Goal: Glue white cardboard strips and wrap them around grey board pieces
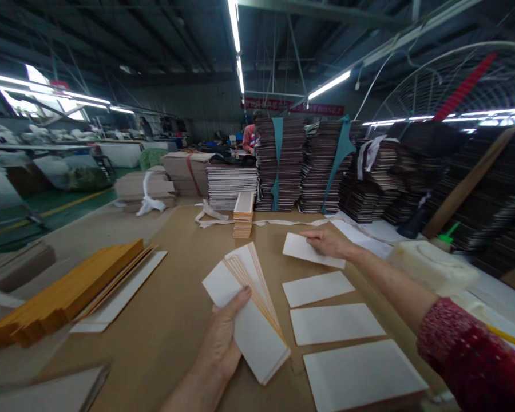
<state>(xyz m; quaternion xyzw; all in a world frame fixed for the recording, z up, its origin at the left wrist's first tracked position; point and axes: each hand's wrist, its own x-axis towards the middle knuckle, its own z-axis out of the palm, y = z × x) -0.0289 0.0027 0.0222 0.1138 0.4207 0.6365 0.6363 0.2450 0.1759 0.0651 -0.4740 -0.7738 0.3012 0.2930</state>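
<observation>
Several white rectangular boards with orange edges (261, 337) are fanned out in my left hand (225, 335), the thumb pressing on top of them. My right hand (328, 243) has its fingers on a single white board (298, 246), beyond a column of laid-out boards. Whether that board rests on the table or is lifted slightly, I cannot tell. Below it three more white boards lie flat one after another, the nearest board (360, 375) closest to me. A small stack of similar boards (243, 214) stands at the back of the brown work surface (175, 274).
A row of orange-edged boards (68, 292) lies at the left. Tall stacks of dark-edged panels (281, 166) tied with teal strips line the back. A cloudy plastic container (433, 266) sits right of my right forearm. A person (249, 137) is behind the stacks.
</observation>
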